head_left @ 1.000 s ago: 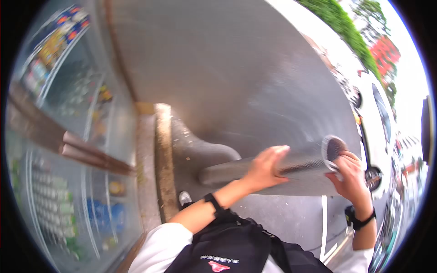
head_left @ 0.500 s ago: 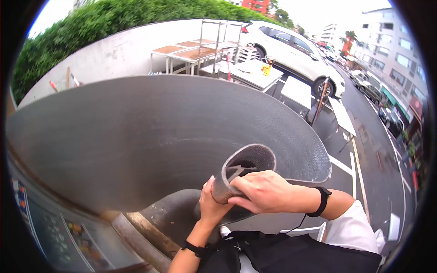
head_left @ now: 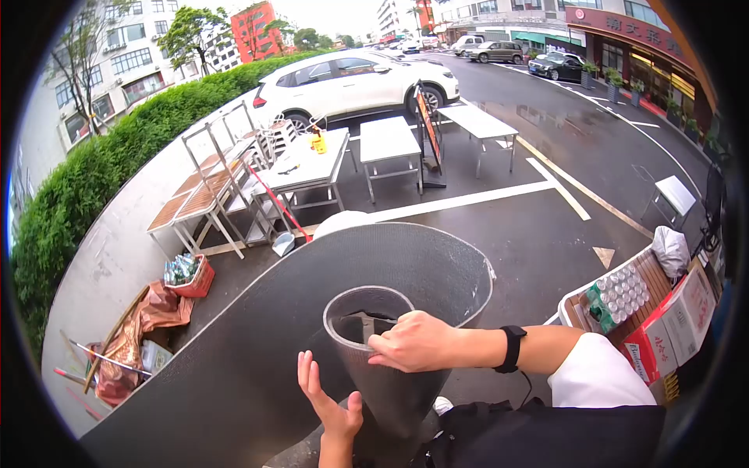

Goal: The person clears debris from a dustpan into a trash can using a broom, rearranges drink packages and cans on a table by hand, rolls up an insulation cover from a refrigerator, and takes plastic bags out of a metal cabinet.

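A large dark grey mat [head_left: 234, 366] stands on edge in front of me, its far end curving round. Its near part is coiled into an upright, cone-like roll [head_left: 394, 382]. My right hand [head_left: 417, 342] is closed on the roll's top rim, fingertips turned into the opening. Inside the opening shows a paler flat strip [head_left: 368, 327]; I cannot tell whether it belongs to the mat. To the left of the roll, my left hand [head_left: 331, 402] is raised with fingers stretched and thumb apart, holding nothing. The roll's lower end is partly hidden.
White folding tables [head_left: 390, 140] stand on the wet pavement beyond, near a parked white car [head_left: 351, 82]. At left are a red crate [head_left: 199, 279] of bottles and a brown sheet [head_left: 152, 331]. A wooden-topped table [head_left: 577, 312] with packed cans [head_left: 624, 290] is at right.
My left hand has let go of the roll and opened beside it. My right hand stays on the rim. The view has turned to the right, and the roll stands more upright.
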Demonstrator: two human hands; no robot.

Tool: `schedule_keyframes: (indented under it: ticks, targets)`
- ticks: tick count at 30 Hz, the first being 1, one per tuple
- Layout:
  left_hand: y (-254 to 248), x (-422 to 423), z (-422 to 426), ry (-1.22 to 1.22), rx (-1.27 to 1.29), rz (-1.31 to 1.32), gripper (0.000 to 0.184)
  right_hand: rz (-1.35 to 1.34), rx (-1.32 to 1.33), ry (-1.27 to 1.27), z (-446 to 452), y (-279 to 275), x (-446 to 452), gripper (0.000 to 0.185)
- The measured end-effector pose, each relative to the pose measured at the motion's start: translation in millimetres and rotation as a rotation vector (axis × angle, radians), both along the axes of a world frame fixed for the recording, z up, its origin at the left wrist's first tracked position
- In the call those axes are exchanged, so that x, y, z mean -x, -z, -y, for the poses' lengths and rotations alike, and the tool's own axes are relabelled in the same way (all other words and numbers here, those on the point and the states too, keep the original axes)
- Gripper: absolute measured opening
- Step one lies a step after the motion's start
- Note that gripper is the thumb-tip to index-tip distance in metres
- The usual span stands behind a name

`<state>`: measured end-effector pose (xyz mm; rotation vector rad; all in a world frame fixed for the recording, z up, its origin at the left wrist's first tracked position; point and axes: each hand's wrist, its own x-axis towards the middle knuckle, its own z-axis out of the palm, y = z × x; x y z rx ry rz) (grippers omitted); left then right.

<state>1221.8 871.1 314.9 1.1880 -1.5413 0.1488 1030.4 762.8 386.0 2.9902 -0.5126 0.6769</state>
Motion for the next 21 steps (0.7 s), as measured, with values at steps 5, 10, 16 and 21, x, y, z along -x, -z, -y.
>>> schedule_keyframes:
  ticks: [5,10,16,21]
  targets:
    - [-49.0,31.5,81.3,0.092,-0.063,0.139,0.051,0.117,0.112,-0.031,17.2,2.8,-8.2,0.02]
    - [-57.8,36.0,131.1,0.155,0.071,0.076,0.062,0.233,-0.076,-0.147,50.2,-4.0,16.4,0.035]
    - [-54.9,30.6,154.7,0.507,-0.095,-0.121,0.061,0.2,-0.11,-0.232,96.8,-10.3,65.9,0.029]
    - [-60.8,18.1,165.3,0.33,-0.194,0.158,0.05,-0.029,-0.19,-0.26,116.2,0.9,66.5,0.028]
